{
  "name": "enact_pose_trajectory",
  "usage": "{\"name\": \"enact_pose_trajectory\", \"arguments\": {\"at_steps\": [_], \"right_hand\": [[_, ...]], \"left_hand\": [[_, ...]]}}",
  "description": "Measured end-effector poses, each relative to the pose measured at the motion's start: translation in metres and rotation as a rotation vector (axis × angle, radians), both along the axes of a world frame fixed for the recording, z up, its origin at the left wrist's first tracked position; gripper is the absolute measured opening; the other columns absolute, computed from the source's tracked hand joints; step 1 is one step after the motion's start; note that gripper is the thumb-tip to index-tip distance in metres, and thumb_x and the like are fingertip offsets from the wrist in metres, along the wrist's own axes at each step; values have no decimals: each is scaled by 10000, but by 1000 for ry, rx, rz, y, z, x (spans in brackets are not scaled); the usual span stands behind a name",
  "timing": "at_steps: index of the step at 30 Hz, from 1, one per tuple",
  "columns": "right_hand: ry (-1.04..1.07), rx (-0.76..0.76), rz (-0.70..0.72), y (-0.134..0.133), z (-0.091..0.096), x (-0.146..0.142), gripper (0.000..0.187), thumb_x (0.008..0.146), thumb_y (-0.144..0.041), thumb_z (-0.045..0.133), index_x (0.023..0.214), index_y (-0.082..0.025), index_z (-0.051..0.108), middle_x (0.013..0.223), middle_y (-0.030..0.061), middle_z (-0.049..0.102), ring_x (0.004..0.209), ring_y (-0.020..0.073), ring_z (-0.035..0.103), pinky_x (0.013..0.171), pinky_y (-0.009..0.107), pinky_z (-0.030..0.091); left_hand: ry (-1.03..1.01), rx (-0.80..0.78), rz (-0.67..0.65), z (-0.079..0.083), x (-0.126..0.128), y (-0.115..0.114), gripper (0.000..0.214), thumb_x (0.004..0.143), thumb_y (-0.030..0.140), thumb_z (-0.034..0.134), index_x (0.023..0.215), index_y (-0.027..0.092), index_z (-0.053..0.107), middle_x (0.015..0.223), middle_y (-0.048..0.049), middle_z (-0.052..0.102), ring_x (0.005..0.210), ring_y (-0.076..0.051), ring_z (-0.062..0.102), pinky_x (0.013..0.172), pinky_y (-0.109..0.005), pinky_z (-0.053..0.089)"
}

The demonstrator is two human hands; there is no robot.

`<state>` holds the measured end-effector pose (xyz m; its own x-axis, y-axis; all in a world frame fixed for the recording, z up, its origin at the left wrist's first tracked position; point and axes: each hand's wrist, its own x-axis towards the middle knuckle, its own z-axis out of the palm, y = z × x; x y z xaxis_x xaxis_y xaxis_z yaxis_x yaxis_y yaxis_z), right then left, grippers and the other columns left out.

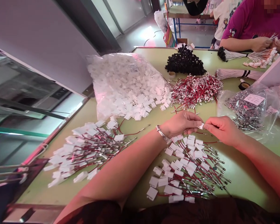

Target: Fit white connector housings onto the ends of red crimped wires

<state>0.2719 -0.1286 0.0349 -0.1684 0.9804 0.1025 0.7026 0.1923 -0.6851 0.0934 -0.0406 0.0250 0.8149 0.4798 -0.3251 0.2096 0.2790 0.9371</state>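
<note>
My left hand (183, 123), with a metal band at its wrist, pinches a small white plastic connector (201, 125) between thumb and fingers. Close on its right, my right hand (222, 130) has thumb and forefinger pressed together at the connector's edge; whatever lies between those fingertips is hidden. Below both hands spreads a pile of short red wires with white connectors (175, 165) at one end and metal-tipped ends (220, 180) toward the right. A heap of loose red wires with metal terminals (196, 90) lies just beyond my hands.
A clear bag of white connectors (128, 81) spills open at the back left. Another pile of connector-ended wires (79, 149) lies left of my forearm. Behind are black connectors (185, 60), a tape roll (244, 85) and a bag of small metal-ended parts (247, 107). A co-worker (245, 25) handles white wires.
</note>
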Motion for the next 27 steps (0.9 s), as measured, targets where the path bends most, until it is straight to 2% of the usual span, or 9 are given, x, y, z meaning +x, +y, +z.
{"name": "enact_pose_trajectory", "arguments": {"at_steps": [4, 7, 9, 11, 13, 16, 18, 22, 27], "right_hand": [[-27, -34, -87, 1, -6, -1, 318, 875, -344, 489, 597, -194, 530, 486, -47, 478, 473, 83, 389, 489, 248, 308], [-45, -33, -72, -4, -7, -8, 294, 894, -336, 476, 656, -195, 576, 562, -20, 548, 534, 102, 461, 544, 264, 358], [-83, 13, 24, -10, -4, -18, 253, 904, -306, 469, 742, -192, 626, 701, 22, 612, 650, 125, 526, 625, 279, 399], [-121, 41, 181, -16, 3, -26, 244, 904, -311, 480, 800, -185, 662, 836, 62, 633, 750, 145, 552, 691, 292, 418], [-177, 61, 230, -17, 11, -24, 281, 914, -337, 465, 822, -185, 682, 893, 78, 632, 779, 156, 555, 709, 305, 418], [-376, 58, -21, -7, 20, 9, 318, 919, -341, 430, 785, -220, 692, 845, 52, 637, 675, 147, 534, 626, 316, 384], [-562, -52, -119, 4, 20, 42, 233, 839, -342, 536, 689, -231, 676, 763, 34, 626, 568, 132, 489, 546, 306, 333], [-650, -183, -37, 20, 6, 83, 108, 757, -313, 599, 718, -240, 667, 780, 22, 638, 551, 127, 482, 492, 280, 290], [-730, -131, -14, 22, -10, 73, 133, 739, -251, 570, 620, -223, 623, 671, 26, 620, 517, 128, 451, 468, 279, 247]], "left_hand": [[122, 179, -37, 11, 2, -2, 148, 778, 311, 630, 770, 164, 627, 542, 28, 538, 410, -61, 449, 401, -201, 332], [311, 570, -28, 29, -6, 10, 242, 796, 418, 600, 808, 181, 641, 634, -19, 613, 514, -106, 527, 487, -229, 394], [506, 925, 187, 34, -18, 26, 365, 817, 521, 530, 839, 176, 646, 755, -64, 656, 669, -165, 579, 589, -265, 432], [798, 1090, 376, 30, -32, 44, 447, 827, 554, 469, 925, 152, 640, 846, -116, 669, 806, -245, 605, 669, -317, 449], [987, 1112, 323, 19, -43, 59, 444, 794, 508, 507, 1004, 136, 625, 938, -147, 674, 877, -296, 612, 688, -340, 456], [1058, 1135, 193, -1, -53, 73, 328, 753, 373, 543, 984, 159, 634, 991, -132, 681, 927, -298, 617, 704, -322, 461], [1057, 1156, 173, -9, -56, 78, 286, 737, 312, 541, 965, 171, 639, 987, -126, 683, 935, -291, 620, 705, -311, 460], [1051, 1127, 208, -10, -60, 84, 287, 719, 297, 536, 951, 165, 641, 1007, -139, 675, 950, -292, 616, 728, -314, 459], [1016, 1086, 265, -10, -64, 87, 290, 677, 292, 563, 928, 187, 662, 973, -109, 686, 930, -275, 624, 748, -301, 469]]}}
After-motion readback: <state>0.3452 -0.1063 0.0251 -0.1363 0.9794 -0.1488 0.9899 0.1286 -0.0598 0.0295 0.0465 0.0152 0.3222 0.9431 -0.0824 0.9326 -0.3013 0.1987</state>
